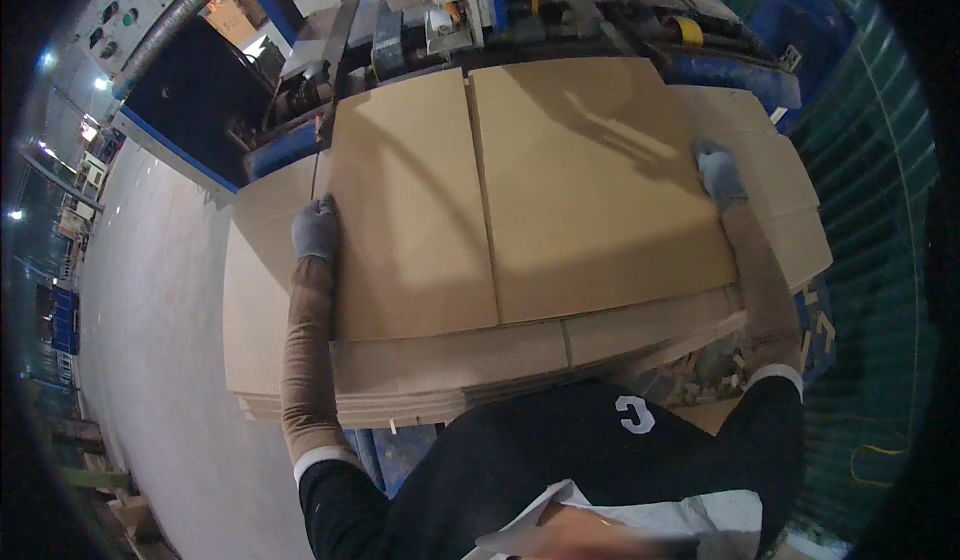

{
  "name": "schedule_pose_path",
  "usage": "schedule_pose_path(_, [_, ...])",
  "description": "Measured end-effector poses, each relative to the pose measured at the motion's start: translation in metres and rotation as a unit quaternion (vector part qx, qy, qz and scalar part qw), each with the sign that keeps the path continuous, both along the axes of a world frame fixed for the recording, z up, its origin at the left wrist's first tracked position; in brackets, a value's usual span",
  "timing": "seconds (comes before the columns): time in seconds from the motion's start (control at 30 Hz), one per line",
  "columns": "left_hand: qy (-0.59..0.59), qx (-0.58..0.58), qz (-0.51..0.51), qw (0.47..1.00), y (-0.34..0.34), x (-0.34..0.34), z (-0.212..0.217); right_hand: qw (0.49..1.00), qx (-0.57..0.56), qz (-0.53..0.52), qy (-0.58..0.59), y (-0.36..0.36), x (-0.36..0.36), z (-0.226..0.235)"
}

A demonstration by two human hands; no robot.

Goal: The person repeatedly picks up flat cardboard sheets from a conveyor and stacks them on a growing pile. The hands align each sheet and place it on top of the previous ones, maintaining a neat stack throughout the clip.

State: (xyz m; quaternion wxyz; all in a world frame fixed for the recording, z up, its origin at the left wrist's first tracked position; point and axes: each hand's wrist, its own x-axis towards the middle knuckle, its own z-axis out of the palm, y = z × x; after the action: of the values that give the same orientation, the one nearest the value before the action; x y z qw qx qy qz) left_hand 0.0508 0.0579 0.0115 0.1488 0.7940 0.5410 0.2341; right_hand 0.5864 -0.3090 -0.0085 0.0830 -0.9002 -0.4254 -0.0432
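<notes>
A flat brown cardboard sheet (590, 190), with a slot and crease line down its middle, lies across a stack of similar cardboard sheets (450, 360). My left hand (316, 228), in a grey glove, is closed on the sheet's left edge. At the opposite edge, my right hand (720, 173), gloved in grey too, grips the sheet's right side; its fingertips are partly blurred. The far edge of the sheet reaches the front of a machine. Shadows fall across its upper face.
Beyond the sheet stands a blue machine (520, 35) with belts and rollers. A control panel (130, 10) with buttons is at upper left. Corrugated green metal wall (880, 260) rises on the right. Cardboard scraps (700, 372) lie near my right forearm. Grey floor (150, 330) stretches along the left.
</notes>
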Motion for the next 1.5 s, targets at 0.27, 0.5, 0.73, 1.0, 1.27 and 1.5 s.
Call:
schedule_pose_path(0.27, [0.013, 0.088, -0.301, 0.949, -0.172, -0.019, 0.039, 0.993, 0.059, 0.083, 0.056, -0.125, -0.144, 0.044])
schedule_pose_path(0.5, [0.116, 0.191, -0.431, 0.874, -0.174, -0.018, 0.027, 0.983, 0.023, 0.181, -0.025, -0.115, -0.125, 0.022])
schedule_pose_path(0.73, [0.073, 0.379, -0.41, 0.827, -0.129, -0.008, 0.018, 0.972, 0.046, 0.227, -0.035, -0.078, -0.105, 0.022])
schedule_pose_path(1.0, [0.114, 0.406, -0.322, 0.848, -0.043, 0.072, 0.012, 0.96, 0.157, 0.18, 0.147, 0.022, -0.069, 0.025])
schedule_pose_path(1.27, [0.051, 0.323, -0.046, 0.944, -0.027, 0.067, 0.027, 0.908, 0.039, 0.325, -0.26, 0.031, -0.036, -0.008])
schedule_pose_path(1.5, [-0.348, 0.221, 0.315, 0.855, -0.199, -0.191, -0.015, 0.765, 0.484, -0.424, -0.027, -0.218, -0.117, -0.002])
